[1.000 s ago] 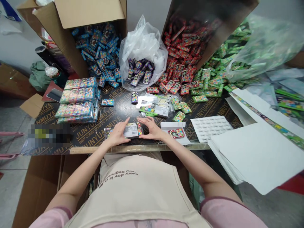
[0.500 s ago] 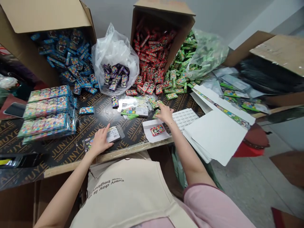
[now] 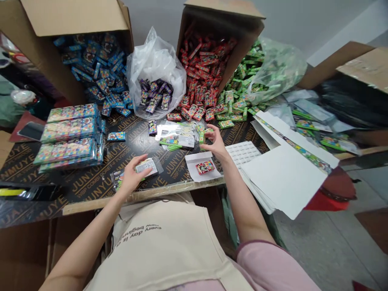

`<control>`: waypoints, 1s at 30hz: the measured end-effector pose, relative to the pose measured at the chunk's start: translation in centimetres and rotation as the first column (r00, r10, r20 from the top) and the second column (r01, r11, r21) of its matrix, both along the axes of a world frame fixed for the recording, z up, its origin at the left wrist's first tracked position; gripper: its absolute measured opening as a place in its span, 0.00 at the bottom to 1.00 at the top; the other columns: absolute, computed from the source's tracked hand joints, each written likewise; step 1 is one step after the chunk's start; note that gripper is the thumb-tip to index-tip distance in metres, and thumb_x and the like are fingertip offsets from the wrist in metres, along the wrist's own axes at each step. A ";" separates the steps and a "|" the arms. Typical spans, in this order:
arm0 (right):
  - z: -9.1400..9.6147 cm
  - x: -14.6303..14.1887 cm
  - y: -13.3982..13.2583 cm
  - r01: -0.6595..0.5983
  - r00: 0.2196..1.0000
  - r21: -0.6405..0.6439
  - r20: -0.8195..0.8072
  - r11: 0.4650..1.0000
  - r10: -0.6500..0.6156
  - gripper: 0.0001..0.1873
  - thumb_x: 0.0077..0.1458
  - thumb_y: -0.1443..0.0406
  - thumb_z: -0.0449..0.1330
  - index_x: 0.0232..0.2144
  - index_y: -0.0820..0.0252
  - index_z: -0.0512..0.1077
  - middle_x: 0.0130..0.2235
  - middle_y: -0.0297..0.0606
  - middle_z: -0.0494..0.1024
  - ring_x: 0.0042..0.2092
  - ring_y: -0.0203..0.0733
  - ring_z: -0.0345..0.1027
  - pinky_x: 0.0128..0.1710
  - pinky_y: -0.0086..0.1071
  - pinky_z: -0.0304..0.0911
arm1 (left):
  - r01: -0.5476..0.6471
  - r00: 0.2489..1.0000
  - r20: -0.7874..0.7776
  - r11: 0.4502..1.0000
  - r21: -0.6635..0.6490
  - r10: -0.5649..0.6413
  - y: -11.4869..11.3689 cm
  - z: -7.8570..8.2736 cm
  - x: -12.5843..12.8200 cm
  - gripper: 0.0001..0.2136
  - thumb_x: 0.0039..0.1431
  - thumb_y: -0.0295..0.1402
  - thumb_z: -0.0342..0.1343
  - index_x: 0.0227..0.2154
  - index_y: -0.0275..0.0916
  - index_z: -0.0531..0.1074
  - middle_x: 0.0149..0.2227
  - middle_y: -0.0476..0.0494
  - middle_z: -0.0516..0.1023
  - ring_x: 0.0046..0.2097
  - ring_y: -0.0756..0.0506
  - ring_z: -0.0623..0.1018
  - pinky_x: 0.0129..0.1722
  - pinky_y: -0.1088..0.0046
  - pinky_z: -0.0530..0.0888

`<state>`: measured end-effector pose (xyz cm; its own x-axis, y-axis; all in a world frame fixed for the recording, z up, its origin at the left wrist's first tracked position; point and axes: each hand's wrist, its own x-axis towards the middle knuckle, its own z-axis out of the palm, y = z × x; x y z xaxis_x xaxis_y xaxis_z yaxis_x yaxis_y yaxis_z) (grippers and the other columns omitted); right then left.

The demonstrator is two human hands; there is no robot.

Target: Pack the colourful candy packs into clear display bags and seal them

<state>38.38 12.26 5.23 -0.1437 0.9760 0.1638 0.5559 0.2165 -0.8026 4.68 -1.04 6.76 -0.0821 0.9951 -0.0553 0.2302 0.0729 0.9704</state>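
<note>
My left hand (image 3: 131,178) grips a clear bag with a white label (image 3: 147,166) near the front edge of the dark table (image 3: 91,182); small colourful packets show inside the bag. My right hand (image 3: 214,142) is raised further back, its fingers pinched on a small green packet (image 3: 201,136) beside a pile of flat clear bags (image 3: 176,136). A red packet (image 3: 205,166) lies on a white slip of paper just below my right hand.
A tipped box of blue packets (image 3: 97,68), a plastic bag of purple ones (image 3: 154,95), a box of red ones (image 3: 206,64) and a bag of green ones (image 3: 257,76) line the back. Filled packs (image 3: 69,139) are stacked at left. A sticker sheet (image 3: 242,151) and white sheets (image 3: 281,178) lie at right.
My right hand went from the labelled bag out to the green packets and now lifts with one pinched. My left hand stays on the bag. The view swung right.
</note>
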 end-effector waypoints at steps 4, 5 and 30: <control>0.9 -8.4 -4.8 -0.274 0.652 -0.058 -0.745 0.960 0.141 0.51 0.35 0.48 0.67 0.60 0.39 0.52 0.49 0.36 0.69 0.50 0.48 0.66 0.49 0.43 0.63 | 0.292 0.700 0.707 0.861 -0.417 0.106 0.7 2.2 4.3 0.23 0.50 0.51 0.60 0.39 0.34 0.77 0.39 0.36 0.80 0.42 0.42 0.78 0.46 0.63 0.73; 0.9 -10.2 -6.1 -0.325 0.585 -0.072 -0.799 0.943 0.141 0.50 0.35 0.47 0.68 0.60 0.38 0.52 0.50 0.36 0.69 0.50 0.48 0.67 0.50 0.44 0.63 | 0.389 0.603 0.784 0.804 -0.449 0.146 0.9 2.4 5.1 0.23 0.49 0.51 0.60 0.37 0.33 0.77 0.37 0.36 0.80 0.40 0.42 0.79 0.45 0.63 0.74; -2.7 -11.8 -6.2 -0.445 0.872 0.123 0.285 0.887 0.398 0.42 0.43 0.59 0.67 0.60 0.54 0.59 0.55 0.46 0.72 0.57 0.55 0.64 0.61 0.53 0.45 | 0.300 0.584 -0.774 0.951 -0.074 -0.244 0.0 -3.8 -4.2 0.51 0.40 0.40 0.68 0.67 0.39 0.47 0.50 0.36 0.71 0.52 0.33 0.70 0.53 0.54 0.64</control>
<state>26.54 6.08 2.52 -0.5928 0.7704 0.2345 0.5519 0.6007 -0.5783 0.47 -1.03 2.93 0.2088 0.9769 -0.0446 0.8885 -0.1704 0.4261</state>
